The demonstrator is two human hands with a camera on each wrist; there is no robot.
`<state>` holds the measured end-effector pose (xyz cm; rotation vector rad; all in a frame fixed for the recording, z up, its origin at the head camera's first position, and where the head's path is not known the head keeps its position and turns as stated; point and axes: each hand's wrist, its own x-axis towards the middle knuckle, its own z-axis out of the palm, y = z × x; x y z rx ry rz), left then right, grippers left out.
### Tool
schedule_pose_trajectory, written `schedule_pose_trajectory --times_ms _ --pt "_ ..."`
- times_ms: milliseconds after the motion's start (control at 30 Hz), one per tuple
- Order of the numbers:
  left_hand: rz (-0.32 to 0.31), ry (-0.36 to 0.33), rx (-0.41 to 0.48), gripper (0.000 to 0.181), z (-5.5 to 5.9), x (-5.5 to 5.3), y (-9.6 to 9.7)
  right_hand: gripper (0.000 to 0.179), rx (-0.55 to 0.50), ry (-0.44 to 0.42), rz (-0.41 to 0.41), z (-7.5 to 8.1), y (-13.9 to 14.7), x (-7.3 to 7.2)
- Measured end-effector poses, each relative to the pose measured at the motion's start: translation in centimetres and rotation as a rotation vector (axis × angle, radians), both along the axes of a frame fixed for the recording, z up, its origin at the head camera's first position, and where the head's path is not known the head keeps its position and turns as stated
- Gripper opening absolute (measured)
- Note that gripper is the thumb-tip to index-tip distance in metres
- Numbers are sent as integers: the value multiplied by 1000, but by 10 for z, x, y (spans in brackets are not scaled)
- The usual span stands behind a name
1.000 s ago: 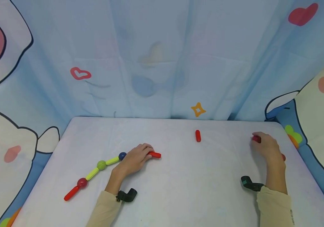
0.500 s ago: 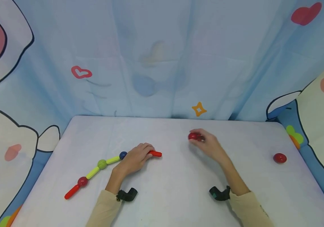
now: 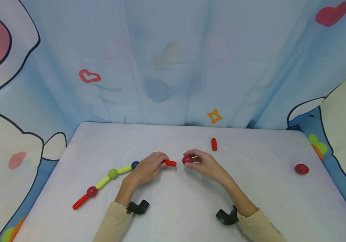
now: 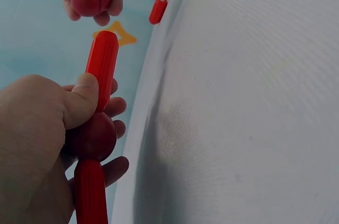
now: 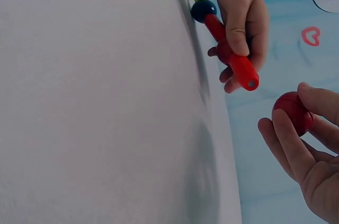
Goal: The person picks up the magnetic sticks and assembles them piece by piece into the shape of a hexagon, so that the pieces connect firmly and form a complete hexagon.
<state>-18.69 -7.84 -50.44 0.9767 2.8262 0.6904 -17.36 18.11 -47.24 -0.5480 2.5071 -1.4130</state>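
Note:
A chain of coloured rods and balls slants across the table, with a green ball [image 3: 113, 173] and a blue ball [image 3: 135, 165] along it. My left hand [image 3: 148, 169] grips its right part, thumb on the end red rod [image 4: 103, 65] and fingers around a dark red ball [image 4: 91, 135]. Between thumb and fingers, my right hand [image 3: 207, 165] pinches a loose red ball [image 5: 292, 113]. A short gap separates this ball from the rod's tip. The rod's end face shows a small greyish dot in the right wrist view.
A loose red rod [image 3: 214, 144] lies near the back of the white table [image 3: 173, 208]. Another red ball [image 3: 301, 169], oval-looking, rests toward the right edge. A printed blue curtain [image 3: 173, 67] hangs behind the table.
My right hand has carried its red ball leftward from the table's right side, passing over the loose red rod, to near the chain's end. The left hand keeps its hold almost in place.

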Motion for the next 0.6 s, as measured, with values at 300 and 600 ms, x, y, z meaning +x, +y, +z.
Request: schedule_pose_trajectory --times_ms 300,600 --pt "-22 29 27 26 0 0 1 41 -2 -12 49 -13 -15 5" --pt "-12 19 56 27 0 1 2 42 -2 -17 54 -16 -15 6"
